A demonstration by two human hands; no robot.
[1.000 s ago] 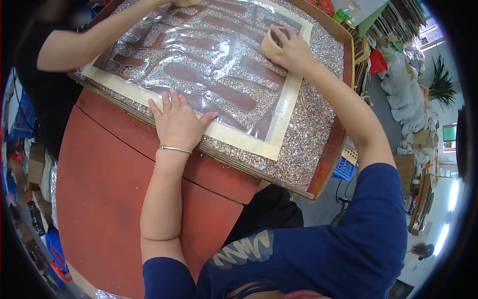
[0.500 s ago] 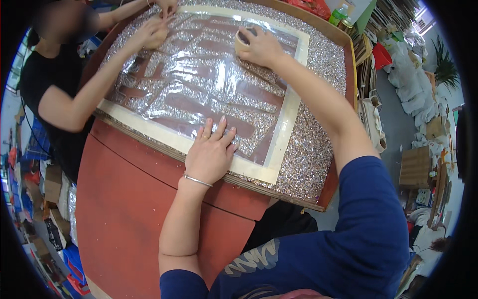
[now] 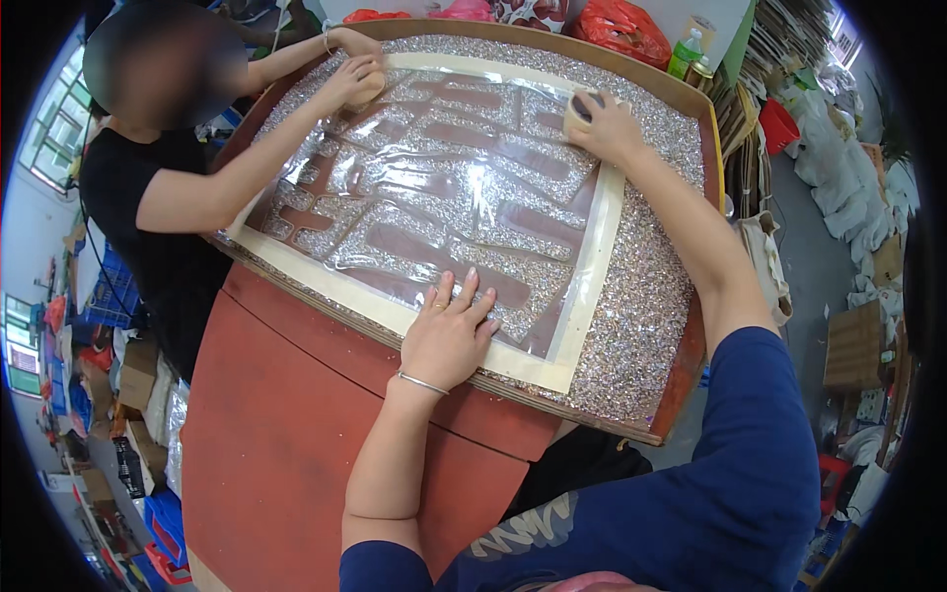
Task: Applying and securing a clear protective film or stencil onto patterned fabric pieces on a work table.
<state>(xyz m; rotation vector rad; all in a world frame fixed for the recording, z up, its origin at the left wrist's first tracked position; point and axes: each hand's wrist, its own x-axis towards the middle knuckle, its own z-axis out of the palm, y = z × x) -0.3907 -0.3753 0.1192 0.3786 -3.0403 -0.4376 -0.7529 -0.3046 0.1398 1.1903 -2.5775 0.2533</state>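
A clear plastic sheet (image 3: 434, 185) with a pattern of long shapes lies in a shallow tray of coarse glitter (image 3: 641, 296), its edges bordered by cream tape (image 3: 326, 281). My left hand (image 3: 446, 340) rests flat on the sheet's near edge, fingers spread, holding nothing. At the sheet's far right corner, my right hand (image 3: 610, 128) is closed round a cream roll of tape (image 3: 576, 120), with a dark hollow showing in it. The roll sits on or just above the sheet; I cannot tell which.
Across the tray's far left, another person's hand (image 3: 350, 84) holds a similar cream round thing (image 3: 369, 89). A raised wooden rim (image 3: 712, 148) edges the tray, and a red tabletop (image 3: 296, 424) lies in front. A green bottle (image 3: 685, 54) and red plastic bag (image 3: 621, 35) stand behind.
My right hand has shifted rightward with the roll of tape, toward the sheet's far right corner. My left hand stays on the near edge. The whole view has shifted a little.
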